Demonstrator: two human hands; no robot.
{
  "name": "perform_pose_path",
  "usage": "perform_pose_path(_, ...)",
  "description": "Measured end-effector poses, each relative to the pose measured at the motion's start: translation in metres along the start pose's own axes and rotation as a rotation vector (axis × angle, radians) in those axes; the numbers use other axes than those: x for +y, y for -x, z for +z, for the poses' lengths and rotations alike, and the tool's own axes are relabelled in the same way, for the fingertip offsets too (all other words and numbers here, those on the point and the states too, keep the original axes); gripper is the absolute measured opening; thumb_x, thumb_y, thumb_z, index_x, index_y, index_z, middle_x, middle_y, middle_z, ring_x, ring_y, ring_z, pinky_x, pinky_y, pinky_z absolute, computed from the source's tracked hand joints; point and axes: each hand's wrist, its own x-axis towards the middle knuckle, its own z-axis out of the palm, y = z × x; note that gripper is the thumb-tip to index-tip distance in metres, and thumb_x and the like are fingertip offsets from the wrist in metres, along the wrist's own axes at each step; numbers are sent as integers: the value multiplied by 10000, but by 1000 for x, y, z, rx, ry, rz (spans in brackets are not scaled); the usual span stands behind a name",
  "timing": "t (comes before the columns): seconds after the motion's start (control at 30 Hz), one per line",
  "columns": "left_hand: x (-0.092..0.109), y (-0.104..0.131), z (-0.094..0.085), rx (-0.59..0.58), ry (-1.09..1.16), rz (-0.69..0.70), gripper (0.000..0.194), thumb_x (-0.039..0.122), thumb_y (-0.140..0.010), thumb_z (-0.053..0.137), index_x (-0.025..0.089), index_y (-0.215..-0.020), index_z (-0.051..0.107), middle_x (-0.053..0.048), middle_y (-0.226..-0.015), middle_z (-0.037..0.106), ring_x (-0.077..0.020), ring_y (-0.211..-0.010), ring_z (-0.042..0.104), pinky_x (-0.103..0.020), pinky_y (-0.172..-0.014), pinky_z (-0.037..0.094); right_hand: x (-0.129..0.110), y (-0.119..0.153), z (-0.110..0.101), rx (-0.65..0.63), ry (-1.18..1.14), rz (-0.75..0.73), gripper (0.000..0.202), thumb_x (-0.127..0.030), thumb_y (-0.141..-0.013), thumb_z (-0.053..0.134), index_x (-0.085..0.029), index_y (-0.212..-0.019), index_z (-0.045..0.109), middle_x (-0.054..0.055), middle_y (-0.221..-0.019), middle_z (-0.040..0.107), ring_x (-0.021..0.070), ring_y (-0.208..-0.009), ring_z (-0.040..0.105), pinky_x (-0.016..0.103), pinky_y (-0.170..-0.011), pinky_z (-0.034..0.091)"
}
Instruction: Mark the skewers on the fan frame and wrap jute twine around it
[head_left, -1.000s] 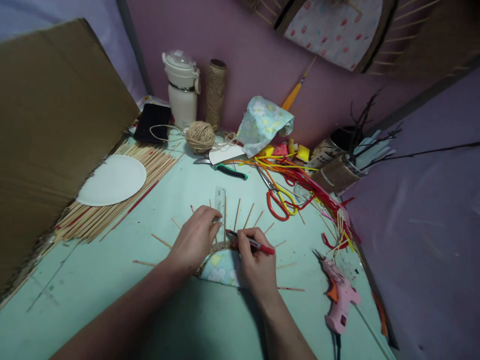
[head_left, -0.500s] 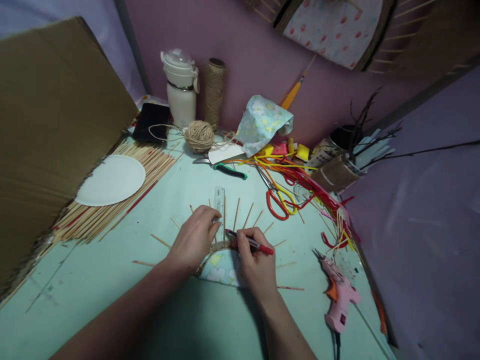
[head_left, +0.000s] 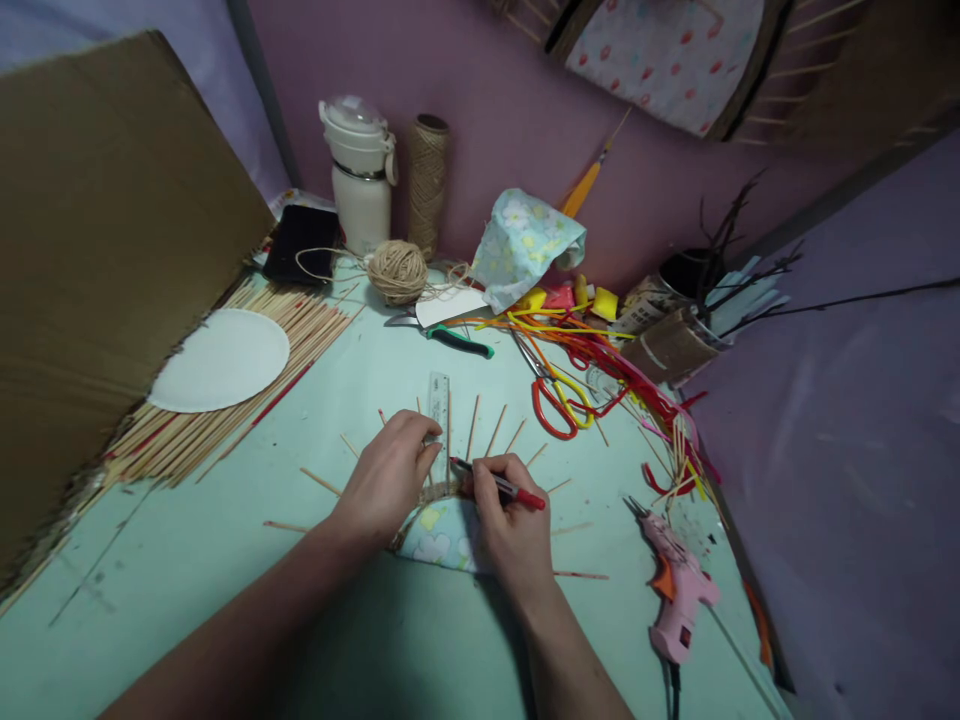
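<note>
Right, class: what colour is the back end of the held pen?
Red: the pen's back end shows best in the head view.

- My left forearm (head_left: pixel 255 605) slants in from lower left — left hand (head_left: pixel 388 472) arched, fingers bent.
- My right hand (head_left: pixel 515 512) is near it — fingers curled, thumb forward.

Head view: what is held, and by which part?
The right hand holds the pen near its dark tip; the left hand touches the ruler midway along its left edge; whether it grips is unclear.
</note>
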Motion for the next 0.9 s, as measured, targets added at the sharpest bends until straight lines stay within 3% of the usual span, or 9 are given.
perform_pose_path(0.67, 1, 0, 0, -7, -3, -1, 118, 175, -877, 494, 173, -946, 588, -66, -973, 611, -212, -934, 596, -352, -838, 479, 1, 0, -1, -6, 22, -11, 198, -332, -895, 522, -192, -770, 584, -11, -664, 621, 137, -607, 561, 236, -584, 424)
perform_pose_path(0.9, 0, 0, 0, 15, -16, 7, 129, 187, -872, 480, 196, -942, 587, -62, -966, 614, -211, -913, 602, -350, -815, 491, -2, 0, -4, 96, 53, -23, 231, -332, -894, 518, -195, -713, 558, -25, -606, 582, 130, -564, 542, 232, -557, 424)
